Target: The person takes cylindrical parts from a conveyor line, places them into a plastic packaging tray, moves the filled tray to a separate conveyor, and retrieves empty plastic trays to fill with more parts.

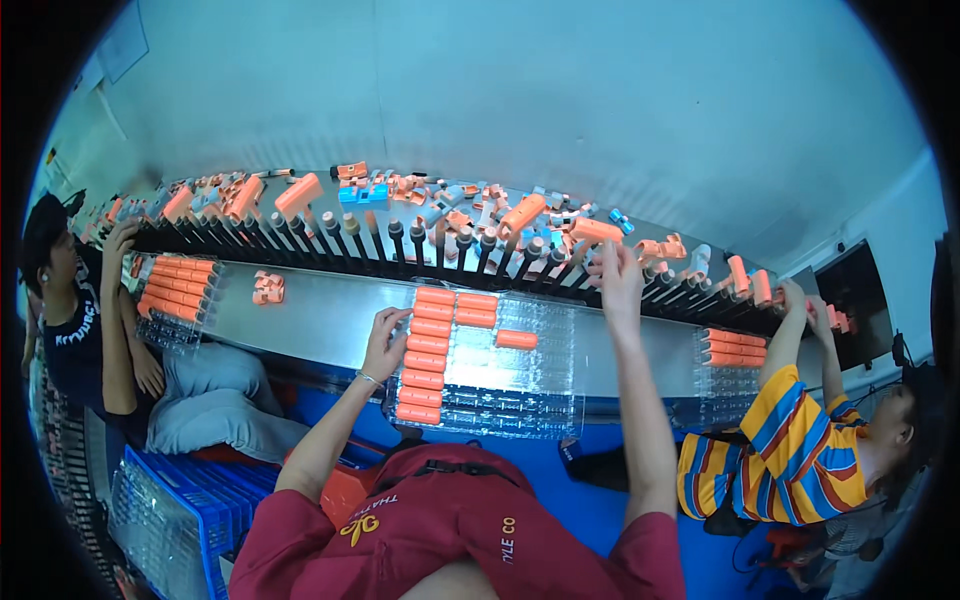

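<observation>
On the metal bench lies a clear plastic tray [470, 372] with moulded slots. Orange plastic casings [427, 344] fill its left column. A shorter stack and one single casing [516, 339] lie farther right in it. My left hand [385, 342] rests at the tray's left edge, fingers loosely bent and apart, fingertips against the upper casings. Beyond the tray, my right hand [617, 268] is raised to the row of black pegs. Its fingers are closed at the lower side of a tilted orange casing [597, 230] by the peg tops.
Behind the pegs [396, 240] lies a heap of orange, grey and blue plastic pieces [490, 205]. Co-workers sit at my left [75, 290] and right [790, 450], each beside a tray of orange casings. Blue crates [190, 510] stand at lower left.
</observation>
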Demonstrator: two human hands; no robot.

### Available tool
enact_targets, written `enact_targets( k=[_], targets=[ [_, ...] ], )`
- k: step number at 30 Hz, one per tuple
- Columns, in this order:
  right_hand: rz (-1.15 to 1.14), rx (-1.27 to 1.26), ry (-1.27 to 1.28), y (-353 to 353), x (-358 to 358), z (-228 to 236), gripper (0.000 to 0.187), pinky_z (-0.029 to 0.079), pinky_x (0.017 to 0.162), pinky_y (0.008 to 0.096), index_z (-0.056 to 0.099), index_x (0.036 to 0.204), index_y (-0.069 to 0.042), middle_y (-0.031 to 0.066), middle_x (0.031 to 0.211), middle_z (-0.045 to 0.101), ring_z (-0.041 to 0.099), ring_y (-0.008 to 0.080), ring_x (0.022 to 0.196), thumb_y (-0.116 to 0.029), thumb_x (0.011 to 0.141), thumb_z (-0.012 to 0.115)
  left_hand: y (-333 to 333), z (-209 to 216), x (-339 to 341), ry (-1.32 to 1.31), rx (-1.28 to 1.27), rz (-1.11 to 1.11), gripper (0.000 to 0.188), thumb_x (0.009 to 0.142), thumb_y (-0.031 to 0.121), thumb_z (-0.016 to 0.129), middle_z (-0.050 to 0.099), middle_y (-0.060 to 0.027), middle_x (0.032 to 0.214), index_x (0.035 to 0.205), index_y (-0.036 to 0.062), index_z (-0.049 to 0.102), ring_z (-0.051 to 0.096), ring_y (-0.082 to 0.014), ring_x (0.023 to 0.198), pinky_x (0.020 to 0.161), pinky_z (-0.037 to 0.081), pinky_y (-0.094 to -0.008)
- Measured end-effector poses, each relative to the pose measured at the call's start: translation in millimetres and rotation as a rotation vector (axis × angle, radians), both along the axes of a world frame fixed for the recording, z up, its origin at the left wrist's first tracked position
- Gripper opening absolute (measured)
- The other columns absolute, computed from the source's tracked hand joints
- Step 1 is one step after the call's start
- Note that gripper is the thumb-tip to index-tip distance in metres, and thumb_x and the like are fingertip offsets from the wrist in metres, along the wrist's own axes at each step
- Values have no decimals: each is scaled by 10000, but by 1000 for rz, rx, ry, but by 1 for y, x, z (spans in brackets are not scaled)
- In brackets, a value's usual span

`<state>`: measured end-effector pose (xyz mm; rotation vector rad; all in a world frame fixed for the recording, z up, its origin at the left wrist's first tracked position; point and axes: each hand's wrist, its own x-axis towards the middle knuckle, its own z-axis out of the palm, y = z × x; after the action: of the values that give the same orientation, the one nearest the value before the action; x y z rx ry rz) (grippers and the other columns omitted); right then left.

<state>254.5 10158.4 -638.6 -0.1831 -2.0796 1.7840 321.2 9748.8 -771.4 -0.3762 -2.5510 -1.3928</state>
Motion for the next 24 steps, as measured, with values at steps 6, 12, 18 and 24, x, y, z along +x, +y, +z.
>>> enact_targets(
  k=[6, 12, 18, 24],
  targets=[
    [346, 923, -44, 27, -59, 46, 406, 523, 813, 520, 662, 1019, 58, 271, 885, 695, 673, 436, 973, -322, 887, 721, 46, -7, -2, 158, 22, 24, 390, 831, -27, 560, 544, -95, 1091, 1202, 46, 657, 567, -177, 859, 758, 478, -290],
    [425, 1243, 323, 33, -61, 44, 227, 502, 833, 500, 593, 923, 13, 211, 902, 695, 679, 386, 923, -73, 762, 727, 90, -12, 0, 132, 59, 87, 271, 910, -15, 566, 597, -89, 1017, 1158, 13, 671, 574, -150, 833, 757, 477, -259],
    [117, 826, 679, 43, 10, 21, 413, 496, 871, 447, 585, 1227, -9, 164, 1055, 664, 633, 341, 975, -38, 830, 692, 136, -19, 2, 109, 77, 87, 342, 905, -21, 565, 623, -74, 988, 1234, 20, 649, 597, -139, 836, 764, 489, -251],
    [353, 681, 317, 75, 54, -134, 381, 498, 857, 447, 618, 1152, -30, 157, 1064, 654, 613, 364, 980, -111, 808, 759, 180, -32, 3, 43, 51, 69, 477, 900, -8, 577, 600, -53, 923, 1374, 42, 567, 568, -122, 783, 730, 486, -253]
  ],
)
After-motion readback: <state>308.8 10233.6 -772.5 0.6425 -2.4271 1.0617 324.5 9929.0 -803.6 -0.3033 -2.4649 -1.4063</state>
